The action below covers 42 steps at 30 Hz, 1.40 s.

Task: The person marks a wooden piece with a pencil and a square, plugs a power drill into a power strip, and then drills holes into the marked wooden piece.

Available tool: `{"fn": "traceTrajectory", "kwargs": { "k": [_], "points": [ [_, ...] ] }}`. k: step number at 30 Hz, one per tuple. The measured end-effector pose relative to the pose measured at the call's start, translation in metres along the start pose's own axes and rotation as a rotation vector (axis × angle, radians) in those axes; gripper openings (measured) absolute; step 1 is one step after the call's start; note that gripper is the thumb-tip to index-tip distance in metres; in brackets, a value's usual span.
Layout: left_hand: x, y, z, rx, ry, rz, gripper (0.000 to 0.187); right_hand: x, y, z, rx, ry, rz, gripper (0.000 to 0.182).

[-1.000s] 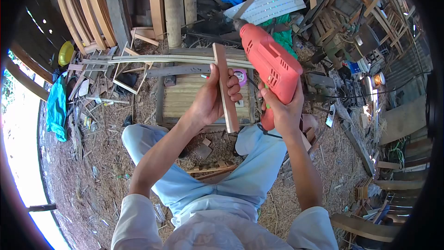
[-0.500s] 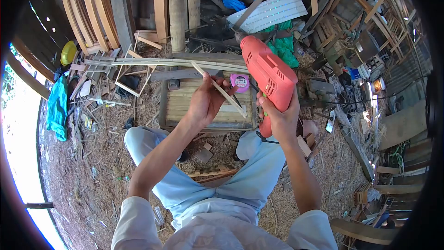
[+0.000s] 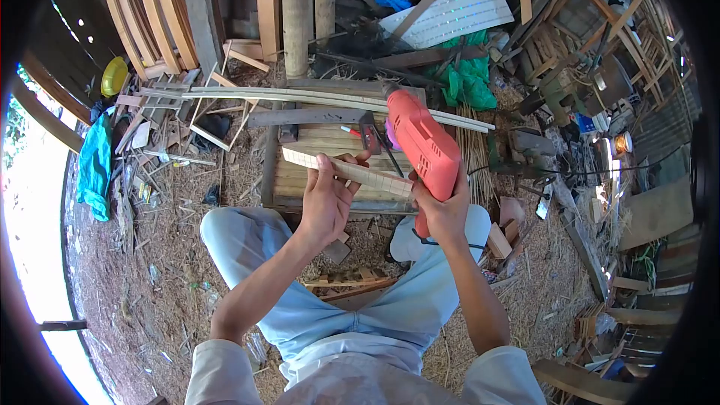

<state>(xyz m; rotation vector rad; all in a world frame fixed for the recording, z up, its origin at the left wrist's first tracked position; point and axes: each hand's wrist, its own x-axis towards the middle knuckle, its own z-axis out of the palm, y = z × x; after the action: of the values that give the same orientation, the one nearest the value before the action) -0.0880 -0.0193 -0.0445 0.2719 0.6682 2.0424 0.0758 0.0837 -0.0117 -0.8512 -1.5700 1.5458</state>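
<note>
A short flat wooden strip with pencil-like marks (image 3: 360,173) is pinched between the thumb and fingers of my left hand (image 3: 328,199). My right hand (image 3: 444,214) grips the handle of a red power drill (image 3: 425,139), whose chuck points up and away from me. The strip's right end touches or lies just beside my right hand's fingers. Below both hands is a low slatted wooden bench (image 3: 307,180). A purple tape measure (image 3: 392,135) is mostly hidden behind the drill. A red pen (image 3: 349,131) lies on the slats near a dark metal-looking bar (image 3: 307,117).
Long pale strips (image 3: 285,96) lie across the bench's far side. Curved boards (image 3: 165,15) and a bamboo post (image 3: 297,22) stand beyond. Green plastic (image 3: 469,86) lies at back right, a machine (image 3: 551,97) at right. A blue bag (image 3: 94,169) sits left. Scraps cover the ground.
The wooden strip has turned so its wide marked face shows, and its right end now reaches my right hand. The drill has come slightly lower and nearer to me.
</note>
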Motion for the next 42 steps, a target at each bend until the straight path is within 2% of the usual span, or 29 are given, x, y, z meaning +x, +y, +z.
{"fn": "traceTrajectory", "kwargs": {
  "k": [5,12,20,23,25,27,29,31,32,34,35,37,38,39,41,42],
  "points": [
    [0.015,0.001,0.006,-0.072,0.068,-0.005,0.038,0.001,0.006,-0.004,-0.093,0.024,-0.046,0.067],
    [0.025,0.000,0.012,-0.165,-0.067,-0.006,0.028,0.004,-0.022,-0.003,0.020,-0.026,-0.086,0.054],
    [0.025,-0.009,0.023,-0.159,-0.090,-0.019,0.027,-0.002,-0.039,-0.009,0.048,-0.021,-0.105,0.056],
    [0.025,-0.010,0.024,-0.125,-0.117,-0.019,0.037,-0.005,-0.040,-0.012,0.045,-0.036,-0.081,0.057],
    [0.021,-0.008,0.032,-0.070,-0.031,-0.060,0.032,-0.006,-0.034,-0.014,0.039,-0.041,-0.044,0.058],
    [0.017,-0.010,0.029,-0.068,-0.065,-0.084,0.032,-0.003,-0.019,-0.015,-0.171,0.016,-0.258,0.049],
    [0.011,-0.009,0.022,-0.062,-0.099,-0.113,0.033,-0.003,-0.017,-0.015,-0.166,0.013,-0.237,0.049],
    [0.002,0.004,0.009,0.123,-0.036,-0.325,0.039,-0.004,-0.018,-0.015,-0.163,0.007,-0.218,0.049],
    [-0.008,0.016,0.004,0.125,-0.037,-0.321,0.039,-0.004,-0.021,-0.015,-0.122,-0.015,-0.156,0.054],
    [-0.035,0.052,0.020,0.969,-0.342,-0.546,0.026,-0.003,-0.025,-0.016,-0.082,-0.033,-0.097,0.059],
    [-0.042,0.058,0.030,0.966,-0.343,-0.549,0.026,-0.003,-0.026,-0.017,-0.024,-0.072,-0.046,0.056],
    [-0.060,0.062,0.046,1.669,-0.385,0.406,0.026,-0.009,-0.021,-0.018,0.024,-0.124,0.031,0.054],
    [-0.050,0.059,0.054,1.809,-0.378,0.721,0.035,-0.007,-0.019,-0.017,0.029,-0.145,0.017,0.053],
    [-0.038,0.058,0.061,1.884,-0.381,0.828,0.034,-0.004,-0.018,-0.014,0.035,-0.167,-0.001,0.051],
    [-0.008,0.044,0.031,1.788,-0.509,0.559,0.036,-0.002,-0.015,-0.010,0.014,-0.187,0.005,0.052],
    [0.002,0.039,0.019,1.784,-0.499,0.555,0.036,-0.001,-0.014,-0.009,0.002,-0.188,0.008,0.052]
  ]
}}
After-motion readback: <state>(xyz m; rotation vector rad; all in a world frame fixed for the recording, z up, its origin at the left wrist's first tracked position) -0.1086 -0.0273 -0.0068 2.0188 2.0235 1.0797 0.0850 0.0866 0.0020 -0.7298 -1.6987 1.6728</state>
